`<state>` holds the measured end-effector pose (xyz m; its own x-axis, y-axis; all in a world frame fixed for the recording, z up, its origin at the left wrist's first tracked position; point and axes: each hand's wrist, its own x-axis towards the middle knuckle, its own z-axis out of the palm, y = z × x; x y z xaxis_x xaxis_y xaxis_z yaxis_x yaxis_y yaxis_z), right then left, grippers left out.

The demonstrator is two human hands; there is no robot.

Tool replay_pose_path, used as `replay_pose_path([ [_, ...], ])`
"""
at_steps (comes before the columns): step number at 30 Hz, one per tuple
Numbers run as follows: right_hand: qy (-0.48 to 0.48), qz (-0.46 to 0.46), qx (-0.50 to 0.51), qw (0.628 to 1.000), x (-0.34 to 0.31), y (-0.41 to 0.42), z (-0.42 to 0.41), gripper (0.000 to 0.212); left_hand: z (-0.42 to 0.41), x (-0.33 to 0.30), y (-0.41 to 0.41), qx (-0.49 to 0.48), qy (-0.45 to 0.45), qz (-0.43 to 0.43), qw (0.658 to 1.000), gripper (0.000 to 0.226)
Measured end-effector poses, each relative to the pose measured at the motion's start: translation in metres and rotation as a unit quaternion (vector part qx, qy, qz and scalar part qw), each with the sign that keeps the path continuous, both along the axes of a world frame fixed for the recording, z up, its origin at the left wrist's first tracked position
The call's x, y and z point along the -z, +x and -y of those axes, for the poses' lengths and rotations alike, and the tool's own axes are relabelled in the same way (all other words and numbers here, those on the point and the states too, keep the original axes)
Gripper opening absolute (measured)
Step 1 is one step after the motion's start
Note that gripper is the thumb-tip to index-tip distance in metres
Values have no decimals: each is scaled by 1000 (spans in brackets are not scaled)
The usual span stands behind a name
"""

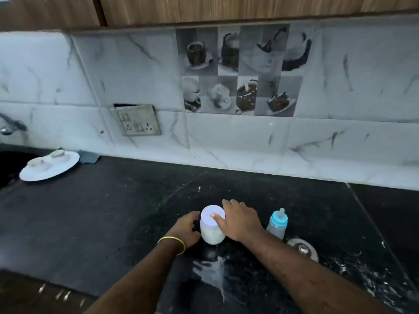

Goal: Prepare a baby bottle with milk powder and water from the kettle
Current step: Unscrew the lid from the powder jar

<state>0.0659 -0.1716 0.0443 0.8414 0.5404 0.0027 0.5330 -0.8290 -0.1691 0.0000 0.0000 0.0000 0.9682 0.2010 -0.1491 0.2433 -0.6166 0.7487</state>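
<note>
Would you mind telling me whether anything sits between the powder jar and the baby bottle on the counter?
Only the right hand, which rests on the jar's lid and fills the gap between the jar and the bottle. No other object is visible there.

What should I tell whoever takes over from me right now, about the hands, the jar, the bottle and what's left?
Left hand: wrapped around the side of the powder jar, steadying it on the counter.
Right hand: on top of the jar's lid, thumb pressing on it; the lid is on.
Baby bottle: upright just right of the jar, blue cap and teat on, untouched.
A metal lid lies in front of the bottle; no kettle is in view.
Done: nothing visibly yet.
Left: open jar and bottle, add powder, pour water, close.
</note>
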Motion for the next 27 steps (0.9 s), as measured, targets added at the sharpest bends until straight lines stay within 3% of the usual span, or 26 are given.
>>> replay_pose_path([
  [7, -53, 6, -51, 997, 10, 10, -25, 77, 11, 21, -6, -80, -61, 12, 995, 63],
  [13, -62, -54, -6, 997, 6, 19, -41, 75, 20, 26, 7, -142, -136, 50, 979, 68],
  [17, -72, -76, 17, 994, 2, 18, -52, 73, 23, 37, 12, -135, -157, 73, 976, 78],
  [27, -63, -112, 19, 991, 5, 18, -67, 61, 17, 57, 21, -128, -184, 119, 967, 72],
])
